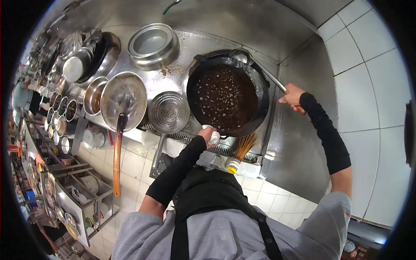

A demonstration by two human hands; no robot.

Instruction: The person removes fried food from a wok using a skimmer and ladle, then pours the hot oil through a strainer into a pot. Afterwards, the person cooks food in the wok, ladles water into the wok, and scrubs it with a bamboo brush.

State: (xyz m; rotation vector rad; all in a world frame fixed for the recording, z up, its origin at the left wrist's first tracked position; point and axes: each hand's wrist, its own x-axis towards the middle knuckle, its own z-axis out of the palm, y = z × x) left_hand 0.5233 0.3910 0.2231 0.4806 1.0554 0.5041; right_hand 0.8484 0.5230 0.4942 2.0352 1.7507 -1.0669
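A large black wok (261,102) holds dark brown liquid (223,95) with pale bubbles on its surface. At its near edge, my left hand (209,134) is closed on a white cloth (214,138) beside the wok's small handle. My right hand (294,98) is wrapped round the wooden end of a long-handled ladle (273,79). The ladle's head rests at the far right rim of the wok. Left of the wok lies a perforated strainer (169,112). A bamboo brush (245,147) stands against the near edge.
A lidded steel pot (154,46) stands at the back. Further left are a wide pan (124,99) with a wooden handle, a steel bowl (94,96) and stacked pans (78,65). A metal wall rises behind. A person (20,96) stands at the far left.
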